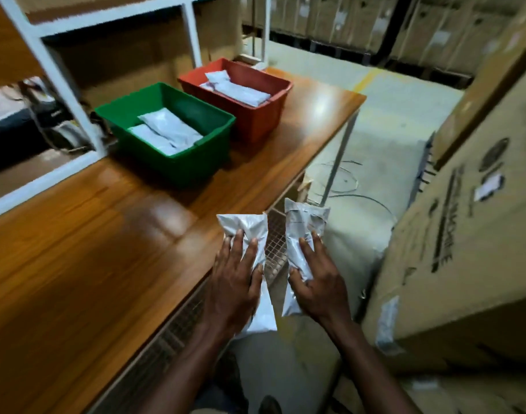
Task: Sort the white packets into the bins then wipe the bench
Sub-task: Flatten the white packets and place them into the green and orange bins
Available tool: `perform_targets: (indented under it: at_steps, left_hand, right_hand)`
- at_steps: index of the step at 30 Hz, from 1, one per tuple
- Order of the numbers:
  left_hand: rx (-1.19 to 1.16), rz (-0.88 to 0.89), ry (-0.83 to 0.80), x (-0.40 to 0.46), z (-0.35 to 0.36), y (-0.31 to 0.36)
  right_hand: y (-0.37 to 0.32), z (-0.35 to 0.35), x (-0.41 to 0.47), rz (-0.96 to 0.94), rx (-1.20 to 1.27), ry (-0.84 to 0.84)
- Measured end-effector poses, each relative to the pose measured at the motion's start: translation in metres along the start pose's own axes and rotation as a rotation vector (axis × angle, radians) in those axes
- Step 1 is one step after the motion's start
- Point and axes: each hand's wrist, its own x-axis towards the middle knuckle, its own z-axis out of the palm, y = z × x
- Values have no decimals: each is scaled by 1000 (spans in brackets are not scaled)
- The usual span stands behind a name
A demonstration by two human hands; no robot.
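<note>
- Green bin (178, 162) and red bin (255, 115), on the bench (76, 249) toward its far edge, both hold white packets
- Left hand (235, 282) grips one white packet (250, 228) over the bench's near edge
- Right hand (318, 282) grips another packet (303, 225) just off that edge

Both forearms reach in from 6 o'clock toward 12, backs of the hands up. The left hand (236, 282) and right hand (318, 282) sit side by side, apart, each with fingers spread and gripping a packet.

Carton print (447, 216) blurred, shelf clutter (46, 121) unclear, shoe (269, 406) cut off
</note>
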Motion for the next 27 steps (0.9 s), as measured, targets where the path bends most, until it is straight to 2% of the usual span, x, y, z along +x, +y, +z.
perform_targets:
  at_steps: [5, 14, 21, 27]
  left_hand:
    - [-17, 48, -52, 42, 33, 32]
    - [-67, 19, 59, 154, 77, 50]
    - [-15, -32, 224, 231, 55, 52]
    - [34, -140, 419, 269, 10, 50]
  right_hand:
    - [44, -25, 26, 70, -42, 1]
    - [102, -34, 146, 15, -36, -94]
    - [95, -36, 252, -140, 63, -139]
    - [58, -19, 340, -375, 212, -203]
